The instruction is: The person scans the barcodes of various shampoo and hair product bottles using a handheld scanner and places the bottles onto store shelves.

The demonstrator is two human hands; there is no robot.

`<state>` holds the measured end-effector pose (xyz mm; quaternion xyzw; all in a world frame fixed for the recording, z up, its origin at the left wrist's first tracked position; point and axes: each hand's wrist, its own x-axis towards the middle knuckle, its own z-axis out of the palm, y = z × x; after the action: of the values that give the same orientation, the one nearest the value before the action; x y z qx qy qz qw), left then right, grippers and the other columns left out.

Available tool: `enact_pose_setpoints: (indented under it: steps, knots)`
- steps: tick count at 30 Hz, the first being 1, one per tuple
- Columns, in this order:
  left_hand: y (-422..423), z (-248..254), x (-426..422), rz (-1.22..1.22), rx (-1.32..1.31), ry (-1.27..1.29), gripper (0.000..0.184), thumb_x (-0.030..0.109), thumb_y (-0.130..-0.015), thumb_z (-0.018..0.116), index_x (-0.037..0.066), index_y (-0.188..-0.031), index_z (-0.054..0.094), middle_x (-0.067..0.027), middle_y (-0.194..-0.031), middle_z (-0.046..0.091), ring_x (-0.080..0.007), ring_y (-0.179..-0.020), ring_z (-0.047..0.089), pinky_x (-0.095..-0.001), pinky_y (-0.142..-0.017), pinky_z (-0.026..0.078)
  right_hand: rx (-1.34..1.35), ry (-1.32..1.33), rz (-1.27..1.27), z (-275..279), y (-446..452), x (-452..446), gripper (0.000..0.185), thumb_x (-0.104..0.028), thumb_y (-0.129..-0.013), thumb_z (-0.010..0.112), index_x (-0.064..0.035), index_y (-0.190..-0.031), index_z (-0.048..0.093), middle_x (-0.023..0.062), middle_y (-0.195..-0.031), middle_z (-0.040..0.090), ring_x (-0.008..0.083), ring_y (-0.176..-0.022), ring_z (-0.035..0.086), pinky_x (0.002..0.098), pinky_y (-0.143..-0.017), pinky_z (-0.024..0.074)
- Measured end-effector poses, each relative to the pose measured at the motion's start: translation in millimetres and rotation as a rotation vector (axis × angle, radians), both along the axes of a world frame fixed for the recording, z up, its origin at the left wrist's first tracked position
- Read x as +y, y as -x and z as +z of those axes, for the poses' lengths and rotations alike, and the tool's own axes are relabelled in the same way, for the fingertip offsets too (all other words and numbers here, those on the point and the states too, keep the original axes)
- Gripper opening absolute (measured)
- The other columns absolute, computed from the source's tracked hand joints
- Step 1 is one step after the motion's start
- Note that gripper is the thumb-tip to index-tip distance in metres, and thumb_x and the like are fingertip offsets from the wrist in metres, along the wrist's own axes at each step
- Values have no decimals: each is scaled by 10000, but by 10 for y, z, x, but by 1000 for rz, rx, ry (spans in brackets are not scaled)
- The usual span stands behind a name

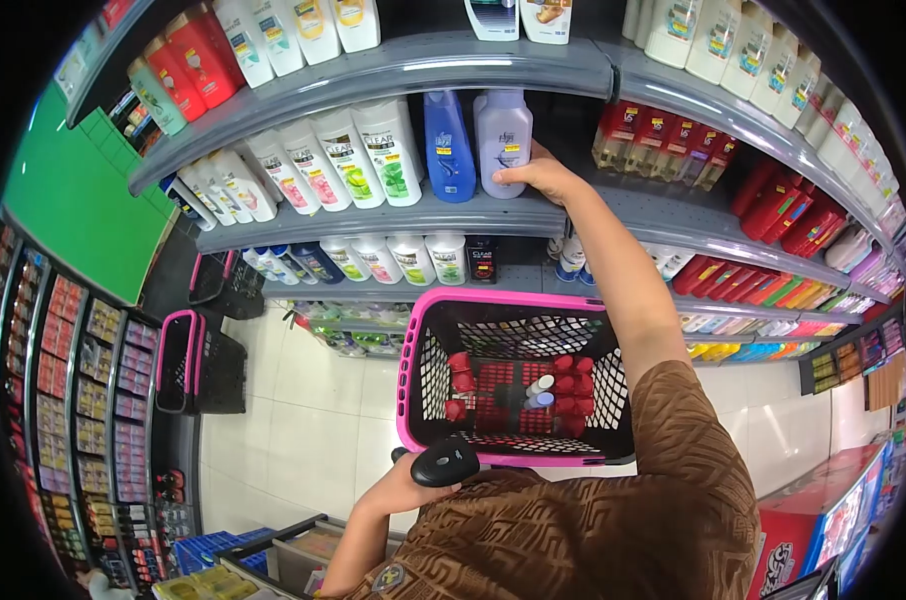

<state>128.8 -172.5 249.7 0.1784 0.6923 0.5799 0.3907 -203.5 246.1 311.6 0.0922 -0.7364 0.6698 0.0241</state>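
Note:
On the middle shelf, my right hand (545, 176) is wrapped round the right side of a lavender shampoo bottle (505, 135), thumb across its front. The bottle stands upright beside a blue shampoo bottle (450, 148). Low in front of my body, my left hand (401, 490) is closed on a black handheld barcode scanner (446, 462), its grip mostly hidden. Between my arms sits a black mesh shopping basket with a pink rim (406, 385). Inside it are several red-capped items (573, 385) at the sides and two small pale-capped bottles (540, 392) in the middle.
White shampoo bottles (358, 160) line the shelf to the left. Boxed red-and-gold bottles (663, 140) and red packs (773, 205) stand to the right. The shelf edge above (423, 72) overhangs my reach. Two more baskets (218, 370) rest on the floor at left.

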Motion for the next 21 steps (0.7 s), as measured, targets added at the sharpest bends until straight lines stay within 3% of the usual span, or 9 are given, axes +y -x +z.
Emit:
enact_pose_setpoints:
  steps: [9, 11, 12, 14, 15, 21]
  knots:
    - [11, 47, 3, 7, 50, 72, 265, 56, -842, 815, 11, -1073, 694, -29, -941, 720, -97, -857, 592, -288, -798, 512, 103, -118, -83, -28, -77, 14, 1077, -272, -625, 944, 1, -1509, 392, 183, -1380, 596, 278, -1299, 563, 386, -1141, 403]
    - [-18, 99, -6, 28, 73, 73, 260, 56, -842, 815, 11, -1068, 695, -30, -935, 721, -100, -851, 595, -288, -796, 513, 349, -491, -361, -230, -57, 96, 1118, -303, -610, 948, 0, -1524, 380, 194, -1284, 648, 278, -1202, 630, 374, -1061, 475]
    - [-27, 150, -1, 69, 62, 45, 267, 76, -835, 824, 9, -1061, 700, -22, -898, 717, -89, -814, 588, -283, -753, 508, 348, -494, -354, -220, -108, 45, 1118, -303, -610, 948, 0, -1524, 380, 194, -1284, 648, 278, -1202, 630, 374, -1061, 475]
    - [-42, 154, 2, 103, 49, 10, 276, 97, -828, 834, 6, -1054, 704, -13, -861, 714, -77, -778, 582, -279, -710, 503, 149, -480, -385, -106, -363, -81, 1111, -322, -615, 940, -15, -1527, 385, 190, -1140, 702, 277, -1052, 696, 368, -942, 540]
    - [-36, 138, -14, 104, 35, 25, 280, 97, -826, 836, 8, -1057, 705, -6, -862, 710, -75, -775, 577, -276, -707, 501, 195, -550, -445, -56, -454, -141, 1099, -331, -619, 937, -34, -1527, 394, 176, -1021, 722, 294, -935, 720, 375, -862, 561]
    - [80, 32, -2, 31, 58, 18, 283, 92, -822, 842, 10, -1055, 704, 8, -853, 697, -79, -771, 573, -275, -711, 498, 154, -606, -483, -6, -489, -225, 1038, -340, -633, 934, -29, -1490, 437, 180, -1012, 719, 322, -947, 716, 392, -872, 556]
